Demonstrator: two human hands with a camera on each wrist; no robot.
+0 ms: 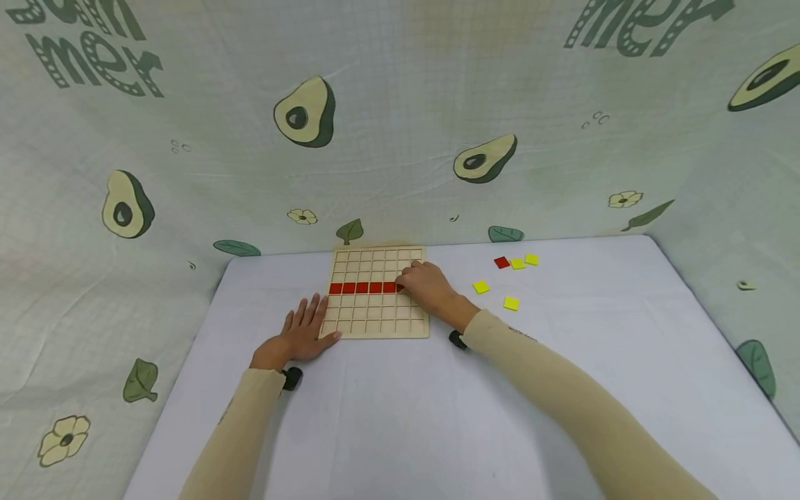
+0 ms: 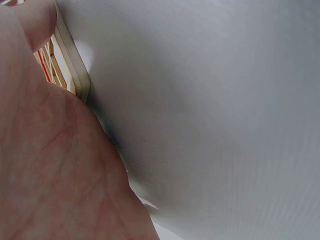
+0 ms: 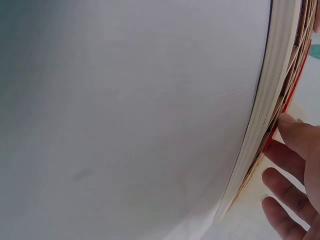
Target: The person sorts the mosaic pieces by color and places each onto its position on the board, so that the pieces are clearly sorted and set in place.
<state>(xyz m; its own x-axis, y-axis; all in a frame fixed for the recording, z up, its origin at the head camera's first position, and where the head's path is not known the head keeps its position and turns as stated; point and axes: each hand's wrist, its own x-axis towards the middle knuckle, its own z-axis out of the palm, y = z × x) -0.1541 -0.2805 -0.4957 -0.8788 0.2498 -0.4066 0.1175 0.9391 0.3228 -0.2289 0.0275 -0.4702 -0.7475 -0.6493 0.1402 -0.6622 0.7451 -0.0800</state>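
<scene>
A pale wooden grid board [image 1: 375, 323] lies on the white table, with a row of red square tiles [image 1: 362, 287] across its middle. My left hand [image 1: 303, 338] rests flat with spread fingers along the board's left edge, its thumb at the near left corner. Over the right part of the row, my right hand [image 1: 428, 286] pinches a red tile [image 1: 401, 287] between thumb and index finger, right at the row's end. In the right wrist view, the thumb [image 3: 299, 136] meets the red strip on the grid, while the other fingers stay loosely bent.
To the right of the board lie a loose red tile [image 1: 502, 262] and several yellow tiles [image 1: 511, 303]. A printed cloth [image 1: 400, 118] with avocados hangs behind the white table [image 1: 400, 430]. Small black straps [image 1: 292, 378] sit at both wrists.
</scene>
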